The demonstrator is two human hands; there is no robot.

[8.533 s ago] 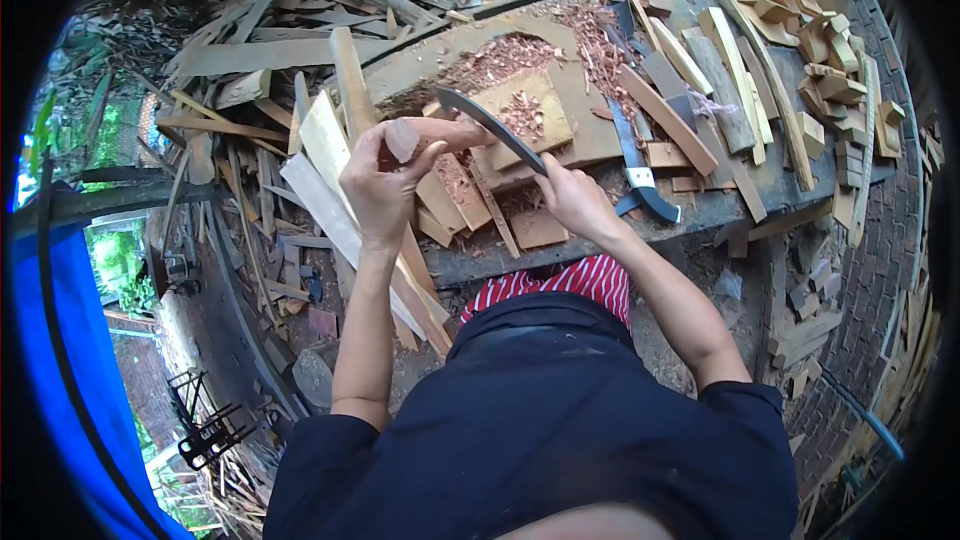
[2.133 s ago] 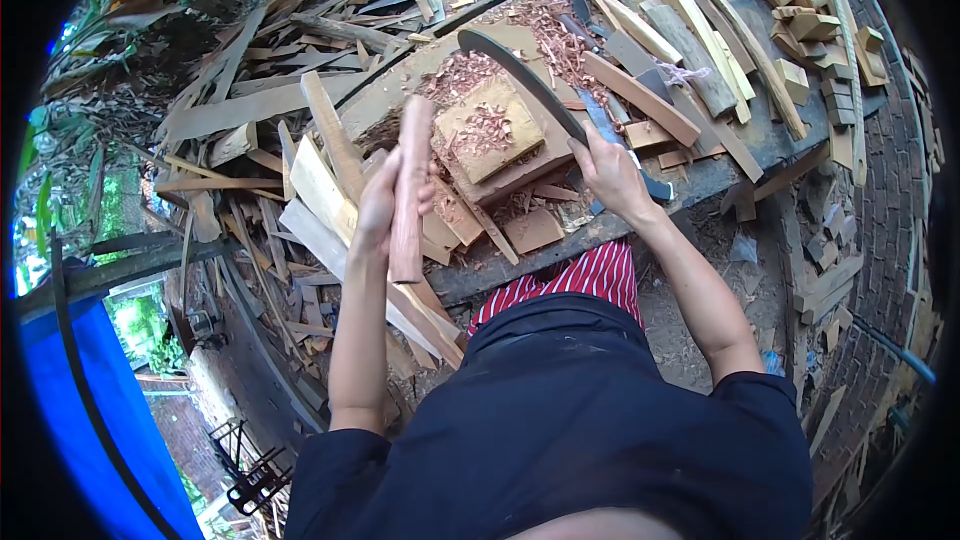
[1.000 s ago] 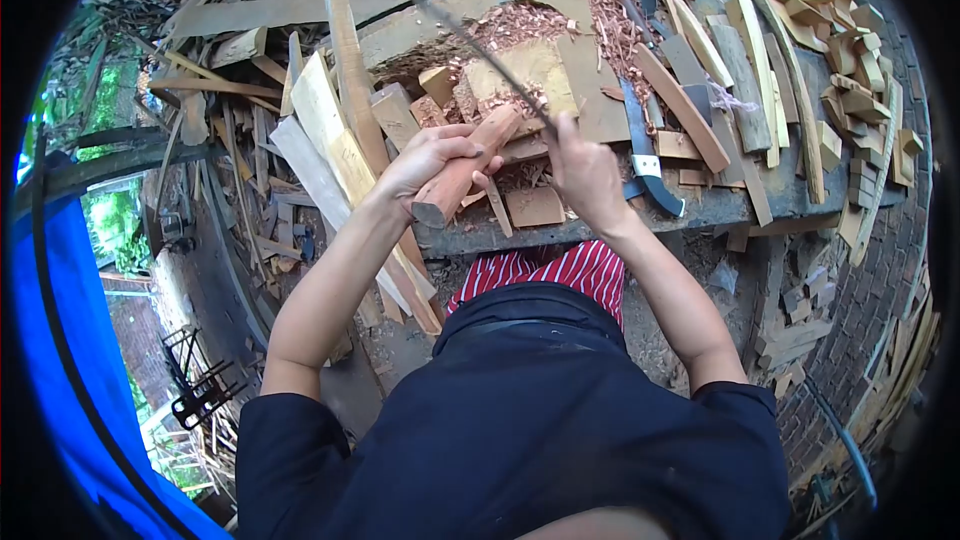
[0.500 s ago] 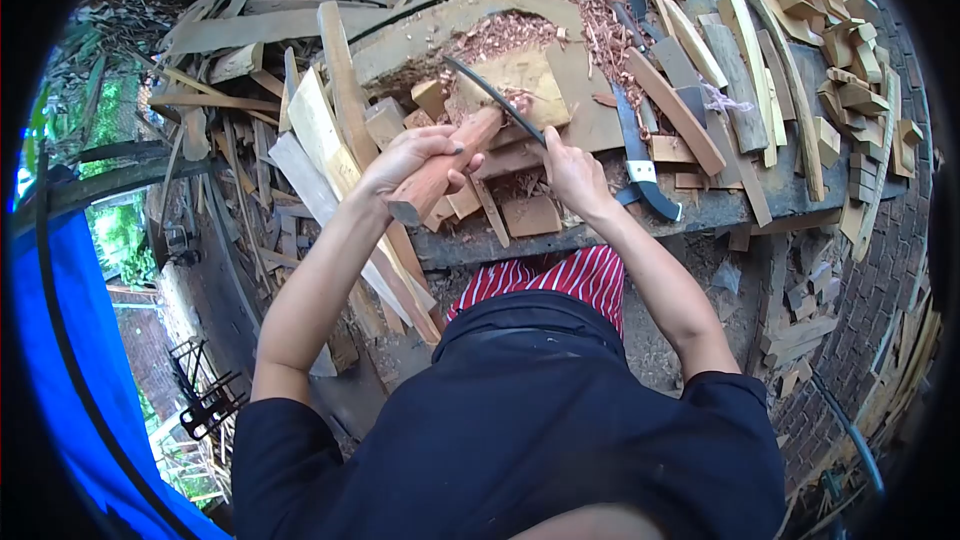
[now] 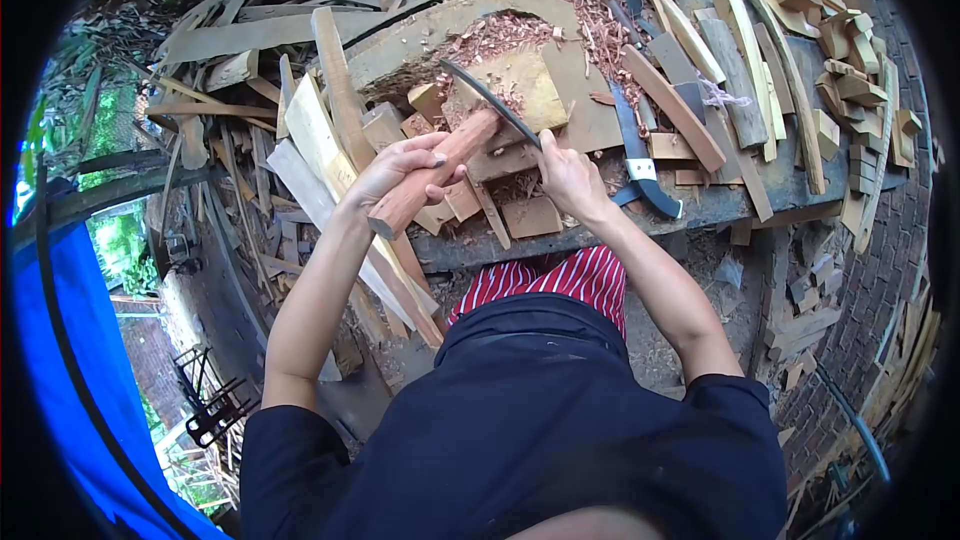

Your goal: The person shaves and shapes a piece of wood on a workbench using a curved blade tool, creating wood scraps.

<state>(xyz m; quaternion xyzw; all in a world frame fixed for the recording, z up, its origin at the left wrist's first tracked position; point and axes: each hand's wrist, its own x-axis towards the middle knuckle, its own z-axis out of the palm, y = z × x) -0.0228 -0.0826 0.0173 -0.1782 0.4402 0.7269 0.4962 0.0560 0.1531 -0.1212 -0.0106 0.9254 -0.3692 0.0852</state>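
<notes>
My left hand (image 5: pixel 402 168) is wrapped around a reddish, roughly rounded piece of wood (image 5: pixel 408 202), which slants from lower left to upper right. Its far end lies by the dark, slightly curved blade of a long knife (image 5: pixel 490 98). My right hand (image 5: pixel 572 178) is closed around the near end of that knife, so its handle is mostly hidden. The blade crosses over the wood's far end; whether it touches cannot be made out. Beneath and beyond them sits a pale wooden block (image 5: pixel 537 88) with reddish shavings (image 5: pixel 505 35) around it.
A second large knife (image 5: pixel 632 130) with a black-and-white handle lies on the workbench (image 5: pixel 480 250) to the right. Beside it are several wooden strips (image 5: pixel 675 110) and a stack of small blocks (image 5: pixel 860 90). Long boards (image 5: pixel 340 90) lean at the left, and a blue tarp (image 5: pixel 70 370) hangs farther left.
The reddish wood has turned in my left hand, and its near end has shifted slightly left and down, showing a different face. The knife stays in nearly the same position.
</notes>
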